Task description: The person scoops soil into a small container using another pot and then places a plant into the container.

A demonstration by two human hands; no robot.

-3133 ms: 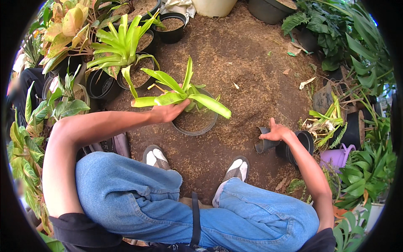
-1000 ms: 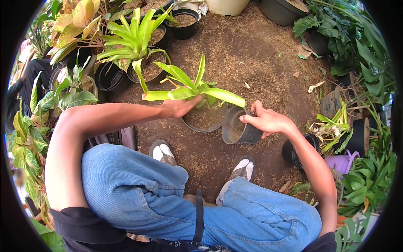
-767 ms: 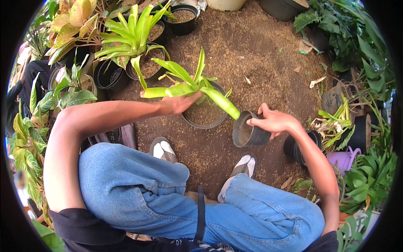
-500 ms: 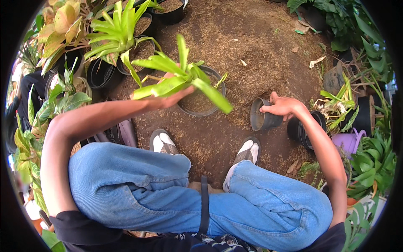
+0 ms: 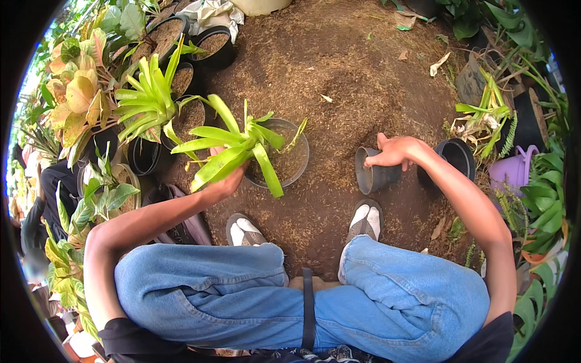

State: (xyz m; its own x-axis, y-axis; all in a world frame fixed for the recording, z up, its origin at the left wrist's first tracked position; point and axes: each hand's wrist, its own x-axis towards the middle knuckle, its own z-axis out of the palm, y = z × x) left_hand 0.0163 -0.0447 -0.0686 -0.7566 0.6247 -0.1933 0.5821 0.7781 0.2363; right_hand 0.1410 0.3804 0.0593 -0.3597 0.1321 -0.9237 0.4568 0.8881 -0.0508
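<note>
My left hand [image 5: 229, 176] is closed round the base of a bright green rosette plant [image 5: 233, 145], whose broad strap leaves spread over the fingers and partly hide them. The plant is held above the near-left rim of a wide dark pot [image 5: 296, 171] filled with brown soil. To the right, my right hand [image 5: 394, 151] grips the rim of a small dark grey pot [image 5: 380, 176], thumb at its mouth. This pot lies tilted with its opening toward the left. Just right of that hand stands another black pot [image 5: 458, 158].
Potted plants crowd the left side, among them a similar green rosette [image 5: 145, 97] and a pinkish-leaved plant [image 5: 82, 91]. A purple bucket [image 5: 511, 169] and leafy plants line the right. Brown bare ground [image 5: 339, 66] lies ahead, with my sandalled feet [image 5: 245, 230] near the middle.
The plant in my left hand has swung left and toward me relative to the soil-filled pot, its leaves turned differently. My right hand keeps its grip on the small pot. The whole view has shifted slightly.
</note>
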